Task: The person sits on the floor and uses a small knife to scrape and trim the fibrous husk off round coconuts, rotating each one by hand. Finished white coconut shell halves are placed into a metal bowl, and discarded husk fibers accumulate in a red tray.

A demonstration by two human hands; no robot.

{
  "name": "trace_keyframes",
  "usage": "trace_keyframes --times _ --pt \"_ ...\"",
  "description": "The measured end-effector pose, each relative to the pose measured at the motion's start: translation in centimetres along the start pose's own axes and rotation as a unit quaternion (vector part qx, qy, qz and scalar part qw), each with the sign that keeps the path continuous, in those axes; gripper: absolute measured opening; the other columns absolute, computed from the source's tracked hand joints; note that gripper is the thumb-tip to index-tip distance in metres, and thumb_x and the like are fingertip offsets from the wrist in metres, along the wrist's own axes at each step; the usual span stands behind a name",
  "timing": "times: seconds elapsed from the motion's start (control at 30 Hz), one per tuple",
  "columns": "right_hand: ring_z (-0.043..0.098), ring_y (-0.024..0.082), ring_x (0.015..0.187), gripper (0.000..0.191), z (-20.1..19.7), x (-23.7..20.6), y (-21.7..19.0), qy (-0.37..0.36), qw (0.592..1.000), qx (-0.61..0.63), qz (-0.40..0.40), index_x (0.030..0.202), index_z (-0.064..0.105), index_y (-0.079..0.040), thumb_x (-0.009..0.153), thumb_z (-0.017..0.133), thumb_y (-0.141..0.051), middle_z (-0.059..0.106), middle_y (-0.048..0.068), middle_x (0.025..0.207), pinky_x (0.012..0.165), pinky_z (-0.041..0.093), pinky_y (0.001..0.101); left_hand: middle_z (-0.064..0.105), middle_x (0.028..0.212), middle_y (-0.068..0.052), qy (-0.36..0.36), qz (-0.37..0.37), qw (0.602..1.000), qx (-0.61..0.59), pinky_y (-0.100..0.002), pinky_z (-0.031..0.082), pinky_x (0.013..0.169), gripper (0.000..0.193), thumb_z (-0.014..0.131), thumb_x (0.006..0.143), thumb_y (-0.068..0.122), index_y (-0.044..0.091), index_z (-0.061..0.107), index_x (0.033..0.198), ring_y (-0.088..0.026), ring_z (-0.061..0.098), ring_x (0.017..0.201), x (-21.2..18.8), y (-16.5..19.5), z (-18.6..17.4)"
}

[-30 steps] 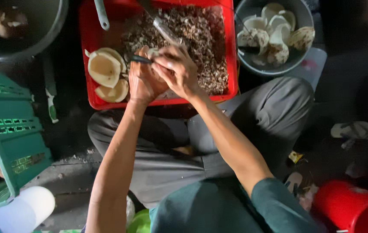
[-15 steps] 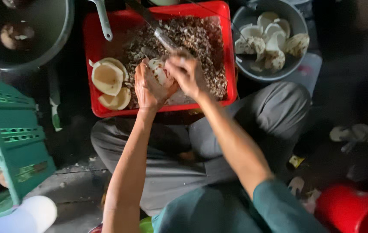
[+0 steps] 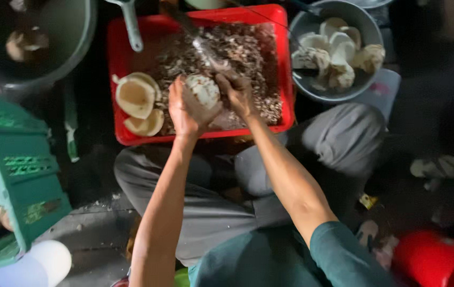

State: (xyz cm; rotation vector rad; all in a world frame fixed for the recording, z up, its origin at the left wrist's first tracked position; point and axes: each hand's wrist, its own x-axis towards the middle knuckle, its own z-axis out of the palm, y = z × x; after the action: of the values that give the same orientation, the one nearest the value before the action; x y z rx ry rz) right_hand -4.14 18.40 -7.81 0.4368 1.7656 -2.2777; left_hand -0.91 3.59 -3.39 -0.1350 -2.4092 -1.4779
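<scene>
Head view, now: L hand [image 3: 184, 109] cups a pale coconut piece [image 3: 203, 89] over the red tray [image 3: 118, 79], fingers wrapped around its left side and underside. R hand [image 3: 236, 91] is closed around a knife handle; the knife blade [image 3: 206, 53] runs up-left from it, just above the piece.

Vs 1.0 s ago: hands sat at tray's near edge w/ piece mostly hidden; now shifted toward tray centre, piece turned pale face up, blade lifted. Judgement: paring in progress, new face presented.

Brown shavings [image 3: 248, 48] fill tray's right part. Coconut halves [image 3: 136, 98] lie at tray's left. Grey bowl of peeled pieces [image 3: 365, 85] right of tray. Green crate [image 3: 17, 159] left of tray.
</scene>
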Motion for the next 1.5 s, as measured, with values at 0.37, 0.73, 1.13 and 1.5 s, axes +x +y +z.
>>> trace_keyframes --times 0.37,0.73,1.13,1.5 --pt "0.049 0.006 0.057 0.032 -0.8 0.6 4.8 -0.036 0.995 -0.022 -0.087 0.126 0.074 -0.004 0.104 0.065 -0.025 0.07 0.001 0.082 0.048 0.038 0.0231 0.044 0.15 -0.03 -0.136 0.22 0.941 0.218 -0.054 0.04 0.114 0.112 0.1 0.066 0.042 0.002 0.041 0.153 -0.047 0.046 0.137 1.9 -1.5 -5.2" --pt "0.061 0.014 0.082 0.021 1.1 -1.4 0.6 0.006 0.961 -0.068 -0.268 0.117 0.074 -0.008 0.105 0.065 -0.023 0.07 0.004 0.1 0.071 0.052 0.0311 0.054 0.139 -0.024 -0.032 0.08 0.975 0.206 -0.051 0.046 0.11 0.102 0.095 0.072 0.04 -0.002 0.042 0.148 -0.042 0.054 0.128 1.1 -1.7 -4.0" --pt "0.058 0.024 0.119 0.034 1.0 5.3 0.3 -0.226 0.911 -0.177 -0.296 0.119 0.074 -0.012 0.103 0.065 -0.04 0.062 0.008 0.121 0.112 0.05 0.0453 0.057 0.133 -0.021 -0.08 0.057 0.977 0.19 -0.049 0.049 0.107 0.09 0.093 0.076 0.031 -0.001 0.047 0.146 -0.041 0.056 0.122 1.8 -1.5 -4.9" --pt "0.071 0.024 0.111 0.027 1.8 2.7 -1.6 -0.119 0.896 -0.286 -0.318 0.118 0.078 -0.003 0.102 0.066 -0.022 0.076 0.008 0.12 0.095 0.056 0.0347 0.053 0.139 -0.025 -0.08 0.125 0.979 0.14 -0.052 0.047 0.106 0.103 0.097 0.063 0.031 -0.002 0.044 0.145 -0.045 0.053 0.126 1.5 -1.9 -4.8"
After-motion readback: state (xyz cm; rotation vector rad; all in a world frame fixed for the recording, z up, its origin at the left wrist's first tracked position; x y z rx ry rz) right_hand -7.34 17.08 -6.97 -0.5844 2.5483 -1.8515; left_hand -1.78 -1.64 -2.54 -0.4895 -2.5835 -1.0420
